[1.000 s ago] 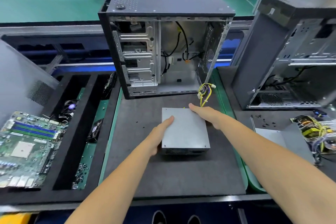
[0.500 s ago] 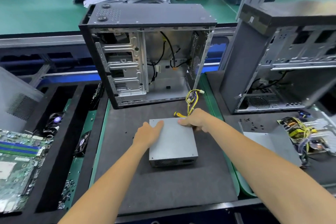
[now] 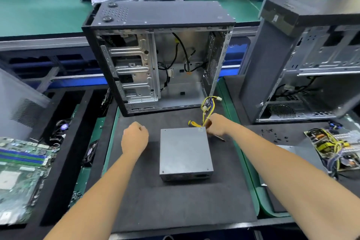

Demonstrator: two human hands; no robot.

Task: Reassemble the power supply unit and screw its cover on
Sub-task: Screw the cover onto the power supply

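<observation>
On the dark mat (image 3: 175, 204) in front of me the PSU (image 3: 185, 152) sits flat with its cover on, between my two hands and just short of the open case (image 3: 155, 60). My right hand (image 3: 218, 125) is at its far right corner, fingers curled round the screwdriver (image 3: 192, 123), whose yellow-and-black handle pokes out left of my fist and whose shaft shows on the other side. My left hand (image 3: 134, 139) hovers beside the unit, apart from it, fingers curled on nothing I can see.

I judge the main risk to be the cable bundle (image 3: 207, 107): it rises out right by the corner I am working, so the driver tip could snag or nick a wire, or the cover could pinch one as it tightens. With my left hand off the box, the unit may also skate or twist on the mat when I bear down, and the tip could cam out of the screw head. I cannot tell whether any screw is seated yet. The loose screws (image 3: 272, 133) lie well off to the right, an awkward reach.

Count: one PSU on the mat, one screwdriver, one bundle of wires, two open cases, one motherboard (image 3: 21, 167) at left, one bare PSU board (image 3: 335, 148) at right. The scattered screws are too small to count.
</observation>
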